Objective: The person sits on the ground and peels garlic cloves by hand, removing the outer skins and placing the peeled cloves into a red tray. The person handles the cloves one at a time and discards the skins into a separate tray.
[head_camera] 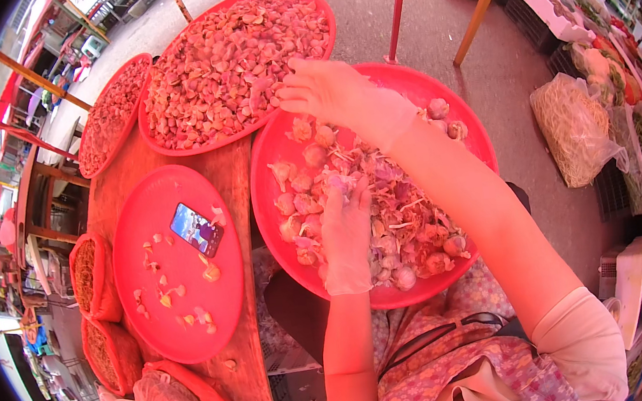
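Observation:
My left hand (348, 233), in a thin clear glove, has its fingers around a pale purple garlic bulb (345, 182). It is low over a round red plastic tray (268, 147) at my lap. Whole garlic bulbs (315, 155), loose papery skins and dry stalks (406, 197) lie in this tray. My right hand (333, 89), gloved too, reaches across the tray's far side with fingers spread. Its fingertips are over the near rim of a large red tray (331, 17) heaped with separated garlic cloves (224, 64). I see nothing clearly gripped in it.
On the wooden table (246, 384) at left stands a red tray (189, 343) with a smartphone (196, 229) and scattered cloves. Beyond is another clove tray (115, 113). Red bags (97, 277) line the table's edge. Poles (398, 10) rise ahead; vegetable crates (537, 19) stand right.

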`<state>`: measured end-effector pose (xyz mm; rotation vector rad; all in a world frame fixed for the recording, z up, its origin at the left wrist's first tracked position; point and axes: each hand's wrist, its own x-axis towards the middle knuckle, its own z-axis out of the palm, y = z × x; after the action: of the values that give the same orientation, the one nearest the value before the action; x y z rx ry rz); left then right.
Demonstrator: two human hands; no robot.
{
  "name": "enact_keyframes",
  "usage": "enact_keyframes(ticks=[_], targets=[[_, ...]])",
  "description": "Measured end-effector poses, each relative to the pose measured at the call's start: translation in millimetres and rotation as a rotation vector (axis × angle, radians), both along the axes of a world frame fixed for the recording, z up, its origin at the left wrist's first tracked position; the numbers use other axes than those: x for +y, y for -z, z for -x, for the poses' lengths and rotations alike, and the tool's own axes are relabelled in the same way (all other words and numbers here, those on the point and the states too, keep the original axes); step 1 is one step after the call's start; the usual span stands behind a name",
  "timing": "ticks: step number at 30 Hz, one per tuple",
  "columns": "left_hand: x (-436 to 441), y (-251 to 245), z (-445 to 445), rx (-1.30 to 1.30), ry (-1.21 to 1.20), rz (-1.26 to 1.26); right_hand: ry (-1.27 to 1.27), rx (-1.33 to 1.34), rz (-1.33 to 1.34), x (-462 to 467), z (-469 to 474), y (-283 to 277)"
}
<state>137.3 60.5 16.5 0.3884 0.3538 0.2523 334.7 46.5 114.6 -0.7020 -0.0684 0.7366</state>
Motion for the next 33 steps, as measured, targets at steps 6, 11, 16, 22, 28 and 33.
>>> enact_keyframes(ticks=[6,11,16,22,28,33], targets=[[-15.5,-3.8,6.5,0.102,-0.025,-0.058,-0.213,-0.941,0.664,-86.1,80.1,45.2],[-29.4,-10.9,24.0,0.254,0.065,-0.769,-0.351,-0.571,0.648,-141.6,132.3,49.1],[-37.9,-13.5,23.5,0.175,-0.025,-1.045,-0.044,-0.178,0.343,-167.5,145.6,65.2],[-50.7,-19.2,35.3,0.142,-0.224,-1.603,0.12,-0.04,0.126,-181.6,170.2,64.6],[-55.4,-29.7,45.0,0.171,-0.098,-1.662,-0.007,-0.235,0.433,-195.7,185.6,34.9],[-54.6,-34.2,50.8,0.124,-0.125,-1.846,0.105,-0.326,0.552,-194.4,195.4,31.4]])
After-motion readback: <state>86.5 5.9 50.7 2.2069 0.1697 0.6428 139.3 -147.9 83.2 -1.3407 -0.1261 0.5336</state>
